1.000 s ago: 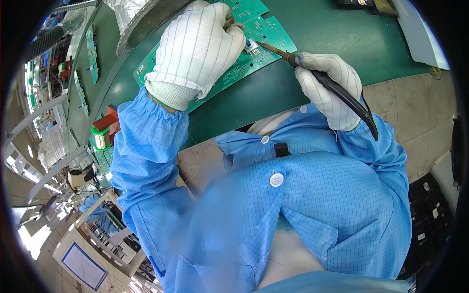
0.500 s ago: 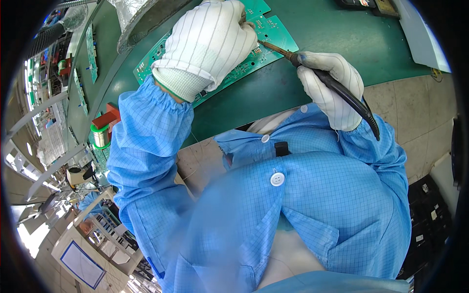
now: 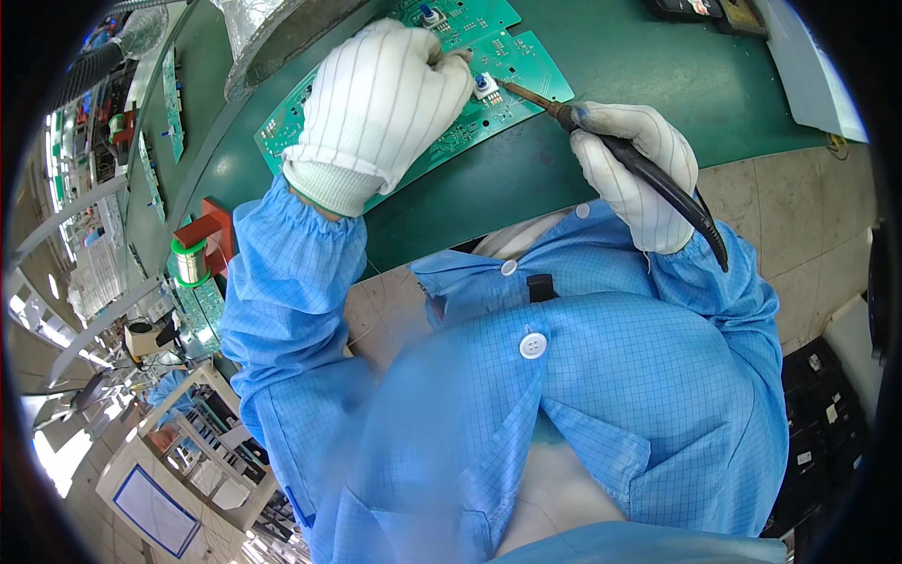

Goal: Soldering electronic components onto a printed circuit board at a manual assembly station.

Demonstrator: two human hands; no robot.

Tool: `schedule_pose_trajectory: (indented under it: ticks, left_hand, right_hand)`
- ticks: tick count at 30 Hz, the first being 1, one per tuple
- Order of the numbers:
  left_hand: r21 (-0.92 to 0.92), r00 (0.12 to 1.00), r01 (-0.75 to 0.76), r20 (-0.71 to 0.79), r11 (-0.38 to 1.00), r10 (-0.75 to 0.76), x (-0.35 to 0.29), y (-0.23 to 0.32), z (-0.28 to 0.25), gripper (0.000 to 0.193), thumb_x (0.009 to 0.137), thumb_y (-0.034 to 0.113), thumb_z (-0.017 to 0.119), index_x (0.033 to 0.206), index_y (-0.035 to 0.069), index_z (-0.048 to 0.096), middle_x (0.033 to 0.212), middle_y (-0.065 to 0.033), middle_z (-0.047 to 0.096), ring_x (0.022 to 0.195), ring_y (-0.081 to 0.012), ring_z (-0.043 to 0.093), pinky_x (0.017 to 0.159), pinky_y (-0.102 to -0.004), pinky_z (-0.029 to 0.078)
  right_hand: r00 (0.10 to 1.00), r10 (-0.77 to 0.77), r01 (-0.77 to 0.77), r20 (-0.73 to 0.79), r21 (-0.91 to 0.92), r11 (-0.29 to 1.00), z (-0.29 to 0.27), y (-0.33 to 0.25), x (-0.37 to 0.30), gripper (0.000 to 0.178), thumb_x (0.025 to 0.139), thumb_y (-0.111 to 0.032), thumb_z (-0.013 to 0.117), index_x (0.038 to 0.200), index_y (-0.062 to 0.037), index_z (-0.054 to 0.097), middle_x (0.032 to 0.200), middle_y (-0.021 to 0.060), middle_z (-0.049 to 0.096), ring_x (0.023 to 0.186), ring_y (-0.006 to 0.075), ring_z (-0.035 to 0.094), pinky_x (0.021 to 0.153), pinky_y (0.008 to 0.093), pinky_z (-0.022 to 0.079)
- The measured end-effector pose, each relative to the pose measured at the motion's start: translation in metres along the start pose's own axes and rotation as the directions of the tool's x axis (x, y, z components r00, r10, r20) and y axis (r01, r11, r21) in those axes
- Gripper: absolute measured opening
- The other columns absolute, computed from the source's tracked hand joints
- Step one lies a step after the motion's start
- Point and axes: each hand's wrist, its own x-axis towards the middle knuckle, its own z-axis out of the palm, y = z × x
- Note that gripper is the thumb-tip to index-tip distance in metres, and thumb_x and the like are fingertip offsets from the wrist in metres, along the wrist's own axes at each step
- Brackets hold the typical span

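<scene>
A green circuit board (image 3: 531, 70) lies on the green work surface. My left hand (image 3: 381, 108), in a white striped glove, is over its left part with the fingers curled inward; whatever they pinch, if anything, is hidden. My gloved right hand (image 3: 639, 164) holds a soldering iron (image 3: 672, 188) with a black curved handle. Its brownish tip points left and rests close beside a small white component with a blue stem (image 3: 485, 85); whether they touch I cannot tell. Another blue-stemmed component (image 3: 430, 16) stands on the board's far part.
A green-rimmed solder wire spool (image 3: 192, 263) sits on a red-brown stand (image 3: 218, 235) left of my left sleeve. A foil-wrapped duct (image 3: 263, 42) hangs over the far left. More circuit board pieces (image 3: 173, 103) line the left side. Dark objects (image 3: 691, 7) lie at the far right.
My left hand has drawn back left and slightly down, uncovering both blue-stemmed components. The iron and my right hand have barely moved.
</scene>
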Motion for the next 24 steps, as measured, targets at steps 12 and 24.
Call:
schedule_pose_trajectory:
  ticks: [12,24]
  left_hand:
    - [-0.086,0.921,0.233,0.339,0.969,-0.191,-0.01,-0.003,0.021,0.027,0.098,0.03,0.062,0.112,0.008,0.066,0.089,-0.0164,0.059,0.076,-0.0309,0.062,0.067,-0.0434,0.051]
    - [-0.197,0.865,0.426,0.376,0.883,-0.334,-0.004,0.001,0.019,0.08,0.082,0.077,0.058,0.089,-0.001,0.071,0.078,-0.0235,0.068,0.081,-0.0383,0.069,0.073,-0.0443,0.055]
  right_hand:
    - [0.998,-0.038,0.039,0.051,-0.017,0.999,-0.007,0.001,0.004,0.024,0.084,0.0,0.072,0.107,-0.0024,0.067,0.094,0.0109,0.072,0.072,0.0141,0.069,0.067,0.0273,0.057]
    - [0.999,0.047,-0.047,0.001,0.046,0.998,-0.003,0.0,-0.002,0.022,0.084,-0.002,0.072,0.107,-0.0027,0.068,0.091,0.0087,0.071,0.068,0.0105,0.066,0.063,0.0255,0.054]
